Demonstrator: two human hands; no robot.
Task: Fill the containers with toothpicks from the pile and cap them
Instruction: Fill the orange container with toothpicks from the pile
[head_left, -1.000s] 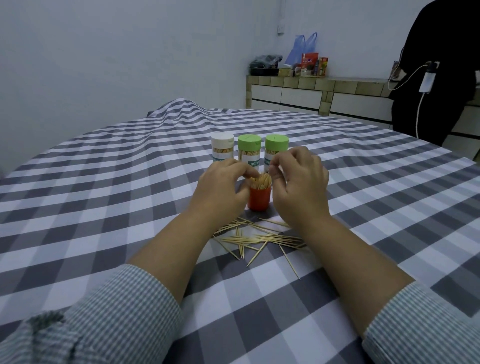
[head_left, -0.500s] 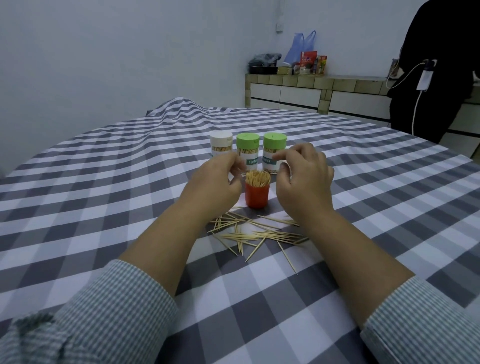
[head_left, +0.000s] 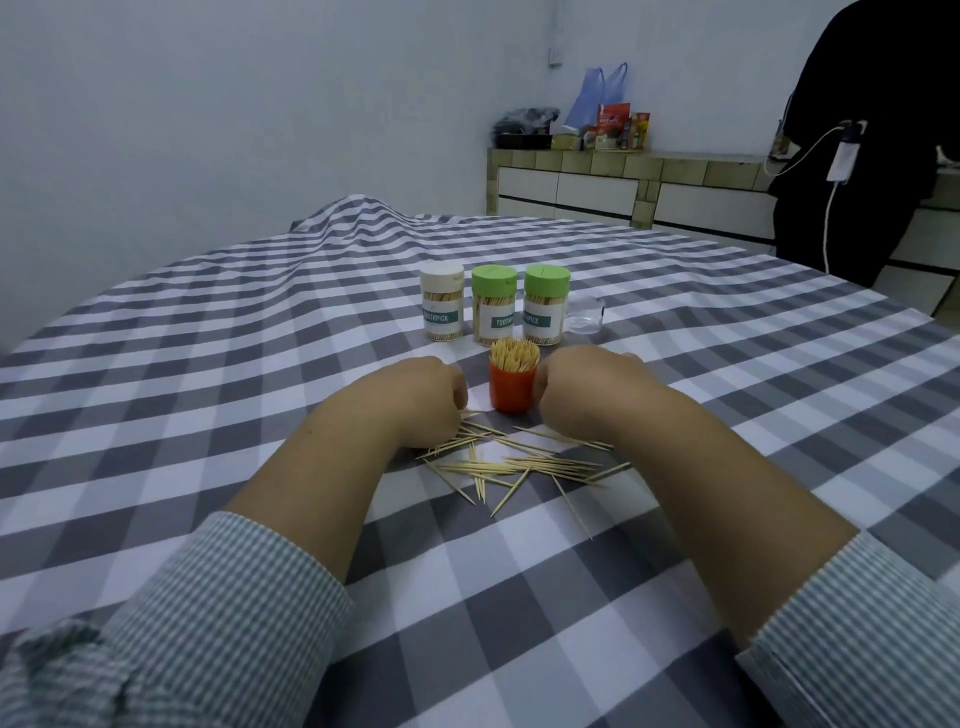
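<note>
White-capped jar (head_left: 442, 303), two green-capped jars (head_left: 494, 304) (head_left: 545, 304) stand in row on checked worktop (head_left: 208, 374). Left hand (head_left: 410, 402) knuckles-down at toothpick pile (head_left: 511, 462), fingers curled under; grasp cannot tell. Red cup (head_left: 512, 382) packed with toothpicks between hands. Right hand (head_left: 587, 389) touches cup; grasp cannot tell. Clear lid (head_left: 586, 314) behind.

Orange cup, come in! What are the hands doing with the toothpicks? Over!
Left hand down at loose toothpicks, grip hidden. Right hand beside orange cup, fingers hidden. Cup packed full, uncapped. Three capped containers behind. Nothing in the way.
</note>
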